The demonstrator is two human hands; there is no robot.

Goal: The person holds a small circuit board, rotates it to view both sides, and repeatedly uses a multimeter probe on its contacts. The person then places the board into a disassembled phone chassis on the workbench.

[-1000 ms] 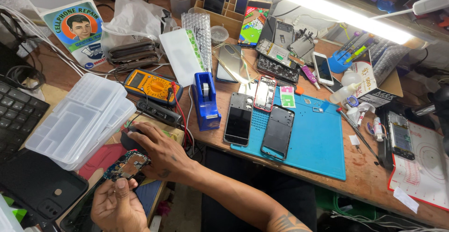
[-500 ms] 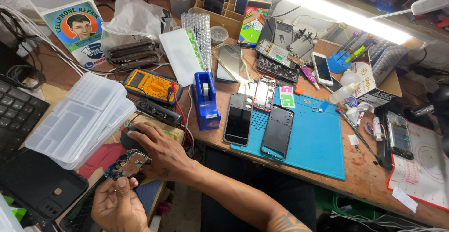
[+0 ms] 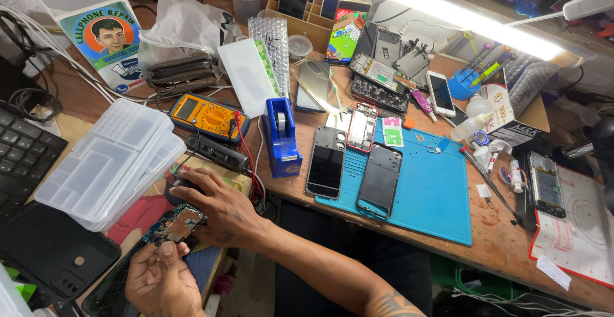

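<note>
Nothing is really moving since earlier: left hand (image 3: 160, 278) is pinching the circuit board (image 3: 176, 223) over the desk edge, right hand (image 3: 217, 205) is cupping the mouse (image 3: 182, 189). Best keeping board steady, edge-gripped.

Two dark phones (image 3: 327, 162) (image 3: 379, 179) lie on one blue mat (image 3: 435, 195), with one red-framed phone (image 3: 362, 127) beside them. The bench carries one yellow multimeter (image 3: 208, 117), one blue tape dispenser (image 3: 281, 137), one white phone (image 3: 440, 93) and two stacked clear organiser boxes (image 3: 109, 160).

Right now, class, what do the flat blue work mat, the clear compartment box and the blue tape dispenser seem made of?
Flat blue work mat: probably silicone or rubber; matte, lies limp.
Clear compartment box: translucent hard plastic, moulded dividers.
Blue tape dispenser: glossy rigid plastic, likely.
</note>
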